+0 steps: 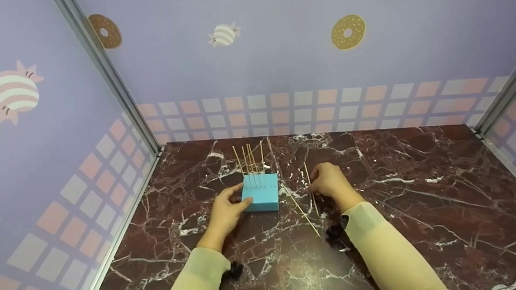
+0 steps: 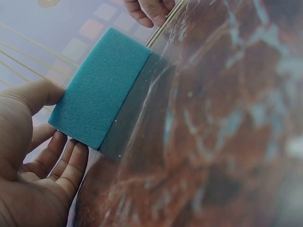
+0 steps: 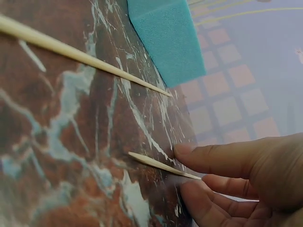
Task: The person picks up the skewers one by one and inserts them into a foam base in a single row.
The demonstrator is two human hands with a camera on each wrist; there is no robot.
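A blue foam block (image 1: 261,195) lies on the marbled table, and several thin bamboo skewers (image 1: 262,155) stand upright in its top. My left hand (image 1: 227,211) grips the block's left side, thumb at the front corner. In the left wrist view the fingers (image 2: 75,163) curl round the near end of the block (image 2: 102,90). To the right, my right hand (image 1: 329,181) pinches a loose bamboo skewer (image 3: 156,163) between thumb and fingers, low over the table. Another loose skewer (image 1: 302,210) lies slantwise between the block and this hand.
Small white crumbs (image 1: 290,175) are scattered around the block. The dark red marbled table (image 1: 418,225) meets a patterned back wall (image 1: 289,65) and a left side wall (image 1: 37,172). Dark fluffy bits (image 1: 333,232) hang at the cuffs of the pale sleeves.
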